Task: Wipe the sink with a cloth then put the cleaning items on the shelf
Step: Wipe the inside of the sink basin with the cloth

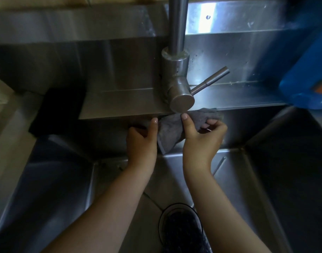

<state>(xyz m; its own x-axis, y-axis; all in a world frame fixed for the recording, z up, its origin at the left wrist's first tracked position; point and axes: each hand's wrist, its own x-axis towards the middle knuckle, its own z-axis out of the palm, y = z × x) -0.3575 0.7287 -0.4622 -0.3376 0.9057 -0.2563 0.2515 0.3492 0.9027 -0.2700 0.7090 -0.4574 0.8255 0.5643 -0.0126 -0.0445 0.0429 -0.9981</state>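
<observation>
A grey cloth [172,131] hangs against the back wall of the steel sink [266,128], just under the ledge. My left hand [142,141] grips its left edge, thumb pointing up. My right hand [202,137] pinches the cloth's upper right part, thumb up and fingers curled around the fabric. Both hands sit below the tap [176,70], whose lever sticks out to the right.
A black sponge or pad [60,110] lies on the ledge at the left. A blue package [309,81] stands on the ledge at the right. The round drain strainer [182,230] lies in the sink floor near my forearms.
</observation>
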